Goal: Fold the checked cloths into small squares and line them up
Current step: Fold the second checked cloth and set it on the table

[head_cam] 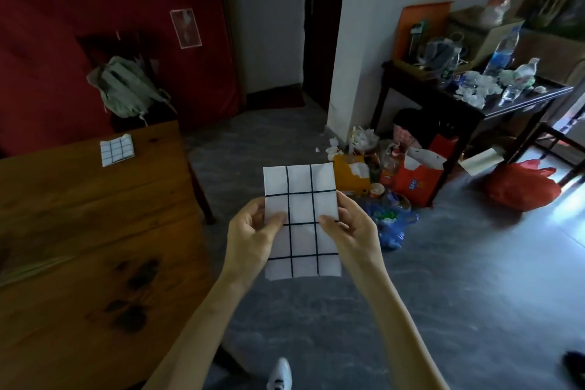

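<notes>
Checked cloth (300, 218), tall folded rectangle, held in air right of wooden table (95, 231) | L hand (253, 231) & R hand (351, 225) pinching mid side edges, thumbs in front | folded square (116, 149) at table's far end | risk: layers slipping w/ no surface under; crooked last fold, uneven square

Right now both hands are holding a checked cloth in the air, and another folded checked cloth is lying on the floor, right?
Not quite. The other folded checked cloth lies on the wooden table, not on the floor. The head view shows it. The rest holds: the left hand and the right hand hold a checked cloth in the air.
</notes>
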### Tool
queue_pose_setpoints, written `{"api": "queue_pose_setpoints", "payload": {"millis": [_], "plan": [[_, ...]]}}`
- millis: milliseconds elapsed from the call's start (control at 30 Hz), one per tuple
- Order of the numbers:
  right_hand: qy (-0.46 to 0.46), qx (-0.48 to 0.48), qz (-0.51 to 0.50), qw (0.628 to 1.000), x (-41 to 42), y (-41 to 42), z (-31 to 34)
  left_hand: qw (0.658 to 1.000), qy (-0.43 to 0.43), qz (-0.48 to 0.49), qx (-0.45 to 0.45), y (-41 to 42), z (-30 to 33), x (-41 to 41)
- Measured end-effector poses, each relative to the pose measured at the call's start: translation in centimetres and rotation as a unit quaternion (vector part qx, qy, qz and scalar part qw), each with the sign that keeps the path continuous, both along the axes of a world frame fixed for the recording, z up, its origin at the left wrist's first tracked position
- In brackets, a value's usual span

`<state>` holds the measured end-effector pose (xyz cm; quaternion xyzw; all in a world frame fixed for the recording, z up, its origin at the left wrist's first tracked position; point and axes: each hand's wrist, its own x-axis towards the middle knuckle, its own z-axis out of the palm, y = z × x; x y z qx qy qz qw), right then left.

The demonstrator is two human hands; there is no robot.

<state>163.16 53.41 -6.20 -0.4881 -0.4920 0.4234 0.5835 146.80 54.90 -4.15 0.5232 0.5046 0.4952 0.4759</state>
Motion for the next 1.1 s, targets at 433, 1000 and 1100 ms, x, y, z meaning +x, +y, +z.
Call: {"api": "queue_pose_setpoints", "payload": {"millis": [433,1000,1100], "plan": [[-0.13,-0.089,0.019,0.987,6.0,22.5,0.6,0.994,-0.1,-0.017,-0.043,24.0,-3.0,5.9],[-0.124,-0.046,0.212,0.968,3.2,55.7,-2.8,0.99,0.026,0.141,-0.008,49.7,-4.3,2.1],[-0.102,-0.027,0.258,0.96,3.7,62.5,-3.0,0.979,0.073,0.191,0.015,54.8,-4.1,3.1]]}}
